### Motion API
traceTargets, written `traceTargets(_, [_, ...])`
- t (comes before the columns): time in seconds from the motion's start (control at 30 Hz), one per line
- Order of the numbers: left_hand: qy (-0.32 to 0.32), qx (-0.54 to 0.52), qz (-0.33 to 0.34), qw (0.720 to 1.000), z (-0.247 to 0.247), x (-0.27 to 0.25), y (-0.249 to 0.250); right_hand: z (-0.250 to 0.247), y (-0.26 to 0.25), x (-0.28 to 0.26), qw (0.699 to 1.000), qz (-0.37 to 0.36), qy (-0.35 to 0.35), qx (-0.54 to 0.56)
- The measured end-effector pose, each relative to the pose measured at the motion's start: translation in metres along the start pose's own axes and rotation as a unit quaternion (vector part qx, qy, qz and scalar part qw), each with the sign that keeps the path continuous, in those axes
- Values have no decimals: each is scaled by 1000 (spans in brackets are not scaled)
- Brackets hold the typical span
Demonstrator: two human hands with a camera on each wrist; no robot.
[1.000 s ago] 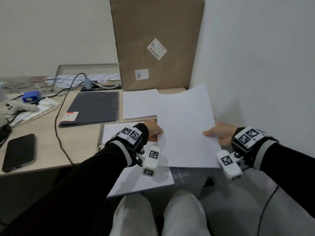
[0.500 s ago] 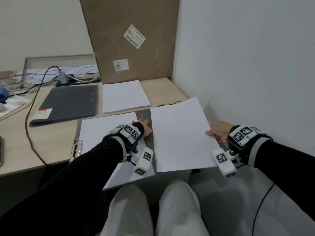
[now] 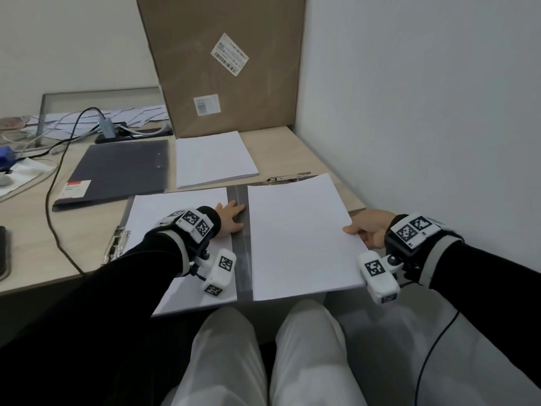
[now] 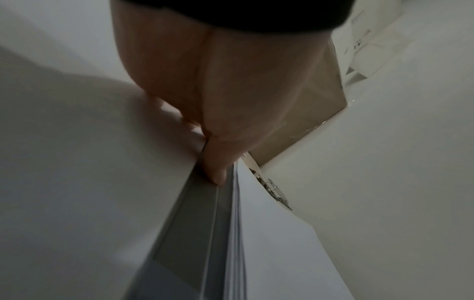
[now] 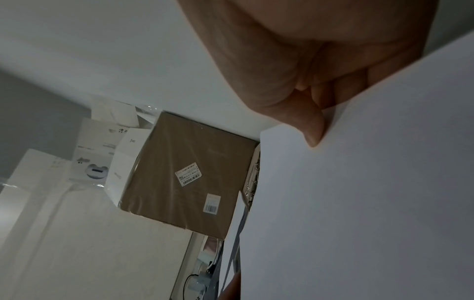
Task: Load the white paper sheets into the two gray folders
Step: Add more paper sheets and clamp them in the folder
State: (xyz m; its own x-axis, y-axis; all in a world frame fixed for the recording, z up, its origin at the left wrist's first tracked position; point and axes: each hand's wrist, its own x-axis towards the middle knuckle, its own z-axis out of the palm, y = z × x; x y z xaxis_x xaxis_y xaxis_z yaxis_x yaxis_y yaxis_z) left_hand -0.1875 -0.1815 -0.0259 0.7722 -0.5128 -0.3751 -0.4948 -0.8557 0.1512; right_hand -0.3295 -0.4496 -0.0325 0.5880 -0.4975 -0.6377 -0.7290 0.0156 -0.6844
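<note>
An open gray folder (image 3: 241, 253) lies across the desk's front edge, with white sheets (image 3: 175, 227) on its left half. My left hand (image 3: 232, 216) rests flat on those sheets beside the spine, and its fingertips (image 4: 215, 172) touch the gray spine (image 4: 189, 233). A stack of white paper (image 3: 298, 235) lies over the folder's right half. My right hand (image 3: 361, 230) pinches its right edge, thumb (image 5: 311, 130) on top of the paper stack (image 5: 359, 203), fingers hidden beneath. A second gray folder (image 3: 117, 171) lies closed at the back left.
A spare pile of white paper (image 3: 213, 161) sits behind the open folder. A tall cardboard box (image 3: 222, 63) leans in the corner against the wall. Cables (image 3: 55, 177) and a phone (image 3: 3, 253) lie at the left. Metal clips (image 3: 288, 179) show at the folder's ends.
The paper stack came down from mid-air onto the folder's right half. My left hand let go of its left edge and settled by the spine. The head turned right.
</note>
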Motion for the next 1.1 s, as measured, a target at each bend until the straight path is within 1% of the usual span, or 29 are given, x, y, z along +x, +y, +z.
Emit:
traceTargets(0.23, [-1, -20, 0, 1000, 0, -4, -2, 4, -11, -2, 1000, -12, 4, 1])
traceTargets(0.37, [-2, -16, -1, 1000, -1, -6, 0, -2, -16, 6, 999, -23, 15, -25])
traceTargets(0.47, [-9, 6, -18, 1000, -7, -6, 7, -2, -17, 9, 998, -26, 14, -48])
traceTargets(0.57, [20, -20, -36, 999, -16, -7, 16, -1, -17, 4, 999, -12, 8, -34])
traceTargets(0.63, [42, -68, -26, 996, -17, -5, 22, 0, -16, 2, 999, -15, 9, -44])
traceTargets(0.7, [51, -88, -16, 995, -16, -4, 29, 2, -18, 1, 998, -22, 18, -52])
traceTargets(0.8, [33, -88, -26, 995, -10, -4, 39, -2, -17, 11, 996, -36, 26, -80])
traceTargets(0.87, [29, -74, -27, 996, -8, -6, 41, -3, -18, 9, 995, -51, 11, -88])
traceTargets(1.1, [14, -66, -6, 998, -7, -8, 36, -2, -20, 10, 991, -75, 20, -113])
